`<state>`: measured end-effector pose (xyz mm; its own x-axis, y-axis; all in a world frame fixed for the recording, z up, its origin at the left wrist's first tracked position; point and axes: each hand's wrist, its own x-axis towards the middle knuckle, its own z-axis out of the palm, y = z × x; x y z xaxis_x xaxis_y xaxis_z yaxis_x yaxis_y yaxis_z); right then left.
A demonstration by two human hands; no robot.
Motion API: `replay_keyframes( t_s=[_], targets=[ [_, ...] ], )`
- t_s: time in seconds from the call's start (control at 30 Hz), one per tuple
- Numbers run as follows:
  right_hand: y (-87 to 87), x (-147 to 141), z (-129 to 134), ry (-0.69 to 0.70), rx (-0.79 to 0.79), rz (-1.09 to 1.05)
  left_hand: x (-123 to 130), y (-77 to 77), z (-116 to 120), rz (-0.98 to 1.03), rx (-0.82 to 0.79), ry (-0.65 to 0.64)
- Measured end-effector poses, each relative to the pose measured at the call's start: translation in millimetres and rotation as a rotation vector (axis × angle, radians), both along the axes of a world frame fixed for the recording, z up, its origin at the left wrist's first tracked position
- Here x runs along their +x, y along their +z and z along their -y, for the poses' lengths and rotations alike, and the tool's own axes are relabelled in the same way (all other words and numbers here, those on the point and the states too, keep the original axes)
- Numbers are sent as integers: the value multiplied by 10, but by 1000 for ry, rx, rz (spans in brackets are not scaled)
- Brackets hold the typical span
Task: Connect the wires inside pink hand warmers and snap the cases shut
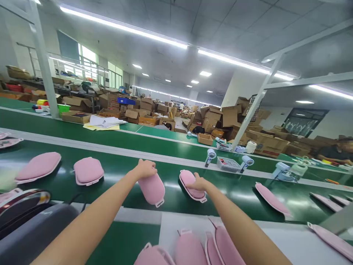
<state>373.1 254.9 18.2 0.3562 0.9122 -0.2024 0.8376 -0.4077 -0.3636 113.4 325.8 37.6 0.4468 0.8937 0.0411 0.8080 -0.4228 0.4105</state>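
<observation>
My left hand [146, 168] is closed on the upper end of a pink oval padded piece [152, 189], which tilts over the green belt with a slotted tab at its lower end. To the right, my right hand [199, 183] has its fingers on another pink padded piece [189, 178] with a pale rim; it grips this piece by its right side, and the fingertips are partly hidden. Below my hands, several more pink pieces [190, 248] stand close together on a white surface [171, 224].
Further pink pieces [88, 171] lie along the green belt [116, 187] on both sides. Beyond it are light-blue handheld fans [210, 156], a clear tray [228, 165] of small parts and papers [104, 121]. A dark rounded machine [41, 228] stands lower left. A person [336, 151] sits far right.
</observation>
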Motion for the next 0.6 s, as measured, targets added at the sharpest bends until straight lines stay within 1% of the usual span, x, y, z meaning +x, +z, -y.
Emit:
replay_keyframes(
  t_s=[0.07, 0.13, 0.2, 0.27, 0.3, 0.37, 0.43, 0.47, 0.53, 0.6],
  targets=[
    [-115, 7, -168, -19, -68, -5, 139, -153, -186, 33, -37, -49],
    [-146, 2, -241, -28, -95, -21, 268, -280, -240, 116, -73, -83],
    [-87, -28, -210, -29, -79, -48, 390, -358, -184, 250, -115, -92],
    [58, -120, -69, -16, -29, -87, 491, -363, -35, 428, -178, -87],
    [154, -202, 45, 0, 4, -115, 525, -334, 75, 531, -219, -86],
    [360, -444, 361, 53, 88, -186, 549, -227, 367, 751, -320, -113],
    [526, -760, 778, 116, 193, -270, 505, -92, 752, 969, -430, -174],
    [576, -926, 1013, 143, 253, -312, 459, -32, 973, 1070, -483, -210],
    [588, -1233, 1509, 150, 367, -372, 323, 44, 1444, 1250, -580, -264],
    [481, -1472, 2005, 101, 459, -430, 131, 35, 1922, 1395, -663, -282]
  ],
)
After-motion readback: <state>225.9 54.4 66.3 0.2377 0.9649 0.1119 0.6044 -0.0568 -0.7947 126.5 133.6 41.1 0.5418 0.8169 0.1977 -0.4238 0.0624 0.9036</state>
